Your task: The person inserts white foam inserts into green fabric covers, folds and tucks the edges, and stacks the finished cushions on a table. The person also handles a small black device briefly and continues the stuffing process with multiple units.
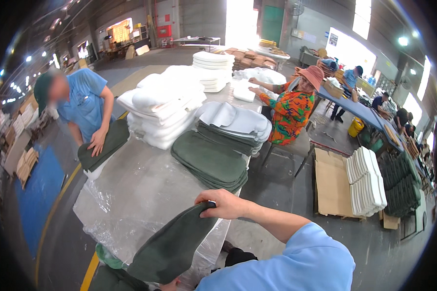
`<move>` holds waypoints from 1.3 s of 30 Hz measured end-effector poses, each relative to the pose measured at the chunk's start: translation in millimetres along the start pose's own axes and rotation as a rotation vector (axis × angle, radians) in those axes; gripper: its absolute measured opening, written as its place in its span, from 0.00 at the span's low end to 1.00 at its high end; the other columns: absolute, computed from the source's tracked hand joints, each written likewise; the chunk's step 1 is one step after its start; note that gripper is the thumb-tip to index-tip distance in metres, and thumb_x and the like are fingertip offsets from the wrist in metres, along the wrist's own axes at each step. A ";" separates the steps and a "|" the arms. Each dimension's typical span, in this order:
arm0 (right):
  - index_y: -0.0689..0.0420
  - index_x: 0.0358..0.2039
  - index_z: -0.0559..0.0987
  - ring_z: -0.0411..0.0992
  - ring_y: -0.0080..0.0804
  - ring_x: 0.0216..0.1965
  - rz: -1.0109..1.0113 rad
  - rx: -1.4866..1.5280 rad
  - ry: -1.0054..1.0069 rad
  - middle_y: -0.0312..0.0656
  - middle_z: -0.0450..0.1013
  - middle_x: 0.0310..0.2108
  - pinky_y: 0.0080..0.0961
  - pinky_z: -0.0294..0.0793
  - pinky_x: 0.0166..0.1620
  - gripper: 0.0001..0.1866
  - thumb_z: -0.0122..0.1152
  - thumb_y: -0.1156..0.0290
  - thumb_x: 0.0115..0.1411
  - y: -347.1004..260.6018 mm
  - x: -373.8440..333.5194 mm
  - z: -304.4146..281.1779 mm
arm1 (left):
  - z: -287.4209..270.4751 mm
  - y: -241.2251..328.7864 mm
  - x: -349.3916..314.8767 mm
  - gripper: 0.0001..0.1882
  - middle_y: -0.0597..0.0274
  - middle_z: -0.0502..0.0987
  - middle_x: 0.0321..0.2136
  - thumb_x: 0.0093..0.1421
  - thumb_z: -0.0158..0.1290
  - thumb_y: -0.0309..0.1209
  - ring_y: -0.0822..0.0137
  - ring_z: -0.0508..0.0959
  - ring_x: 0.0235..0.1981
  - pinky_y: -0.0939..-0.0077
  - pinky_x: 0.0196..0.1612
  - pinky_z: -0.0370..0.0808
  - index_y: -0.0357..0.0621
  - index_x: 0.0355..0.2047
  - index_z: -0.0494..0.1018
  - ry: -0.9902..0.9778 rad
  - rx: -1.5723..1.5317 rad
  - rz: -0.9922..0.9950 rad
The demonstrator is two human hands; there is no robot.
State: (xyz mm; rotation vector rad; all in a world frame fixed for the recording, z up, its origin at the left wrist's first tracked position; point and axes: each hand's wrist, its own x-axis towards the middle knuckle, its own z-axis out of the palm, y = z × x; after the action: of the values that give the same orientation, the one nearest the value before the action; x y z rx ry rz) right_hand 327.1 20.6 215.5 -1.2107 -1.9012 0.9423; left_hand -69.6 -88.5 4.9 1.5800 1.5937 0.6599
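Note:
Over the near edge of the table my right hand (223, 203) pinches the upper corner of a dark green cushion cover (172, 247), thumb over its edge. The cover hangs slanted and looks flat. My left hand (170, 285) grips its lower end at the bottom of the view; most of that hand is hidden. Just beyond my right hand lies a stack of dark green cushion covers (209, 160), with grey pieces (233, 119) piled behind it. More dark green fabric (114, 280) sits at the lower left, beside a green translucent bag (107, 257).
Clear plastic film covers the table (131, 194). White foam pads (165, 104) are piled at its far side. Across on the left, a co-worker (85, 99) presses another green cover (107, 145). A person in a pink hat (296, 102) sits at the right. White pads (366, 182) stand on cardboard.

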 end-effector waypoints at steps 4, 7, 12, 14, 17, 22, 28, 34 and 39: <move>0.58 0.50 0.79 0.78 0.45 0.49 -0.001 -0.110 0.050 0.45 0.80 0.47 0.39 0.76 0.51 0.22 0.74 0.66 0.58 2.9 -19.6 6.9 | -4.0 2.4 -2.5 0.22 0.54 0.86 0.43 0.61 0.67 0.41 0.56 0.83 0.48 0.61 0.56 0.77 0.37 0.49 0.82 -0.047 0.060 0.058; 0.58 0.50 0.80 0.76 0.45 0.55 0.075 -0.149 0.007 0.45 0.78 0.53 0.38 0.75 0.56 0.22 0.75 0.65 0.58 11.3 -24.1 9.6 | -10.3 9.2 -4.7 0.22 0.53 0.86 0.44 0.62 0.66 0.42 0.55 0.83 0.48 0.60 0.55 0.77 0.37 0.49 0.82 -0.056 0.111 0.084; 0.57 0.48 0.83 0.68 0.52 0.66 -0.054 -0.286 0.092 0.49 0.71 0.65 0.45 0.68 0.66 0.22 0.77 0.61 0.56 53.0 -41.5 5.4 | -9.7 26.7 2.9 0.23 0.52 0.86 0.44 0.62 0.66 0.42 0.54 0.83 0.48 0.60 0.55 0.77 0.37 0.49 0.82 -0.100 0.193 0.130; 0.55 0.48 0.85 0.63 0.55 0.70 -0.088 -0.375 0.110 0.50 0.67 0.69 0.48 0.65 0.69 0.23 0.78 0.58 0.56 69.0 -46.7 2.5 | -7.3 35.6 6.9 0.23 0.51 0.85 0.44 0.62 0.66 0.43 0.54 0.83 0.48 0.60 0.55 0.77 0.37 0.49 0.82 -0.109 0.229 0.140; 0.50 0.54 0.85 0.54 0.55 0.76 0.010 -0.365 0.036 0.50 0.60 0.74 0.54 0.56 0.73 0.27 0.78 0.56 0.55 72.2 -45.7 8.9 | -10.6 42.7 8.4 0.23 0.51 0.85 0.44 0.62 0.65 0.43 0.53 0.83 0.48 0.59 0.55 0.78 0.37 0.49 0.82 -0.105 0.287 0.138; 0.46 0.59 0.83 0.50 0.54 0.78 0.062 -0.351 -0.076 0.49 0.57 0.76 0.55 0.51 0.75 0.31 0.78 0.53 0.56 93.7 -41.6 10.0 | -12.4 52.1 11.3 0.23 0.50 0.85 0.44 0.63 0.65 0.44 0.52 0.83 0.48 0.59 0.55 0.78 0.36 0.49 0.82 -0.123 0.361 0.148; 0.48 0.53 0.87 0.58 0.53 0.73 -0.063 -0.211 -0.019 0.48 0.64 0.72 0.48 0.59 0.72 0.24 0.78 0.55 0.57 126.2 -38.9 12.6 | -14.9 53.4 9.9 0.23 0.48 0.85 0.44 0.63 0.64 0.45 0.51 0.83 0.48 0.58 0.54 0.78 0.36 0.49 0.82 -0.138 0.399 0.157; 0.44 0.50 0.88 0.63 0.50 0.66 -0.018 -0.039 0.030 0.42 0.71 0.65 0.46 0.63 0.69 0.19 0.78 0.58 0.58 127.2 -37.4 27.0 | -23.1 43.7 -1.9 0.24 0.47 0.85 0.44 0.64 0.64 0.45 0.50 0.83 0.48 0.57 0.54 0.78 0.36 0.48 0.82 -0.141 0.416 0.145; 0.43 0.49 0.89 0.65 0.49 0.64 0.004 -0.011 0.135 0.42 0.73 0.62 0.46 0.64 0.67 0.17 0.76 0.59 0.59 119.6 -53.9 37.9 | -36.0 37.6 8.0 0.24 0.46 0.85 0.44 0.64 0.63 0.46 0.49 0.83 0.49 0.57 0.54 0.78 0.36 0.48 0.82 -0.157 0.420 0.176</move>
State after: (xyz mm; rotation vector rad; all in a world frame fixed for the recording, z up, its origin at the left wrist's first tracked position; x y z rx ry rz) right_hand 364.9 -1.2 86.1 -1.2530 -1.8000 0.8316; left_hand -76.5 -71.5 54.3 2.0415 1.5543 0.2890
